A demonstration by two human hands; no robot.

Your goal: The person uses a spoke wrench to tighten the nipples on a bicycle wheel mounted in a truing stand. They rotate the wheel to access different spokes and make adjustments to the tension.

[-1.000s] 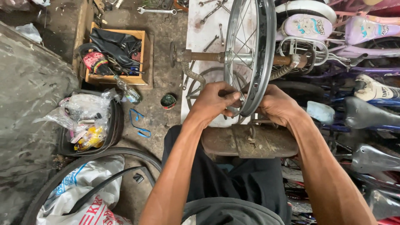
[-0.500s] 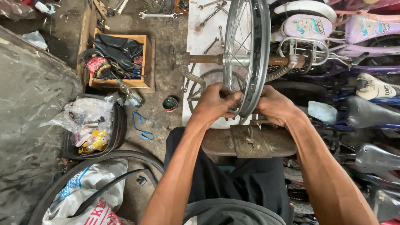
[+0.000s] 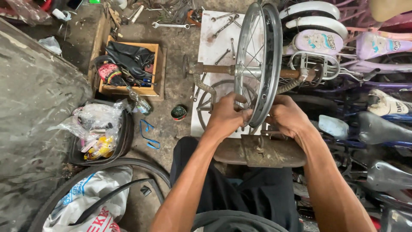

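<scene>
A silver spoked bicycle wheel (image 3: 269,56) stands upright on a rusty truing stand (image 3: 257,150), its axle (image 3: 214,68) lying across. My left hand (image 3: 225,116) is closed on the rim's near edge and its spokes from the left side. My right hand (image 3: 288,117) grips the rim's lower part from the right. Whatever sits between the fingers at the rim is hidden. Both forearms reach forward over my dark-trousered lap (image 3: 240,193).
A white board (image 3: 214,47) with wrenches lies behind the stand. A wooden box (image 3: 128,68) of parts, a small tin (image 3: 178,112), tyres (image 3: 107,172) and plastic bags (image 3: 96,120) crowd the left floor. Children's bicycles (image 3: 343,43) and saddles (image 3: 382,129) fill the right.
Both hands stay on the rim; my left fingers have shifted slightly along the spokes. The view has tilted a little.
</scene>
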